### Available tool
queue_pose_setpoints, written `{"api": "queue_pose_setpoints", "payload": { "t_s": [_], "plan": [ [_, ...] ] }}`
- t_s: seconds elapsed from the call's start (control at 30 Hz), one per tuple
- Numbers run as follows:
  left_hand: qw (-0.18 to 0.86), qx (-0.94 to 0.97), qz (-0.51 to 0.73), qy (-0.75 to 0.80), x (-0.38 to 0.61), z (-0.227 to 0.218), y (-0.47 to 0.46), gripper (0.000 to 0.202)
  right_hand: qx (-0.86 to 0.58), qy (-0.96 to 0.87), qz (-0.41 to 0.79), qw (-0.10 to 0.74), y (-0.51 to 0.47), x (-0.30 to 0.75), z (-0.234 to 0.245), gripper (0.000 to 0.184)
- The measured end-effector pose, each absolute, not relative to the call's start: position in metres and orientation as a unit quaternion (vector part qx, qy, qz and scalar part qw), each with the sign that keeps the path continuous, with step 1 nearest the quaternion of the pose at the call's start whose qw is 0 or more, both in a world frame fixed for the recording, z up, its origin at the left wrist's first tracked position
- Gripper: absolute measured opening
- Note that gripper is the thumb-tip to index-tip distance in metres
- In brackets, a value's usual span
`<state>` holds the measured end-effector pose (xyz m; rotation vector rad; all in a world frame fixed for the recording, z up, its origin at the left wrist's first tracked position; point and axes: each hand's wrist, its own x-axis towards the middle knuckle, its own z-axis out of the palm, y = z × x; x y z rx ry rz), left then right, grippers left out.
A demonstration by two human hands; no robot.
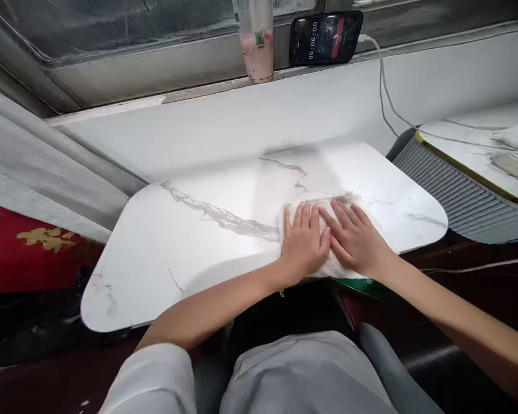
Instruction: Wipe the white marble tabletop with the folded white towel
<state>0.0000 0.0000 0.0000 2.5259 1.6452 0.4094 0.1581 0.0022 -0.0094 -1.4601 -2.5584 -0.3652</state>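
Observation:
A white, fluffy cloth (334,267) lies on the white marble-patterned table (155,264), close to its front edge right of the middle. My left hand (303,244) rests flat on the left part of the cloth, fingers stretched forward. On its right part my right hand (354,238) lies palm down, fingers spread and pointing away to the left. The two hands nearly meet in the middle of the cloth. Both palms and most of the cloth beneath them are hidden.
On the window ledge behind the table stand a clear cup (258,54) of pink drink and a phone (327,38) showing a timer. A white cable (384,86) runs from the phone to a second table (479,138) at right. Red fabric (17,259) is at left.

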Motion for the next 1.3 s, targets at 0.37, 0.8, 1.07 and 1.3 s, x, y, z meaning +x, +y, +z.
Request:
{"api": "queue_pose_setpoints", "payload": {
  "t_s": [0.37,0.8,1.07,1.3],
  "plan": [
    [0.089,0.834,0.121,0.531,0.015,0.000,0.029,0.057,-0.543,-0.836,-0.069,0.037,0.022,0.171,-0.008,0.062],
    [0.120,0.799,0.152,0.569,0.054,0.003,0.205,0.057,-0.539,-0.824,-0.050,0.166,0.205,0.204,-0.007,0.057],
    [0.102,0.790,0.177,0.578,0.064,-0.001,0.256,0.054,-0.517,-0.838,-0.053,0.169,0.263,0.214,-0.010,0.057],
    [0.094,0.791,0.178,0.578,0.068,-0.002,0.253,0.056,-0.523,-0.839,-0.050,0.138,0.262,0.222,-0.011,0.061]
  ]
}}
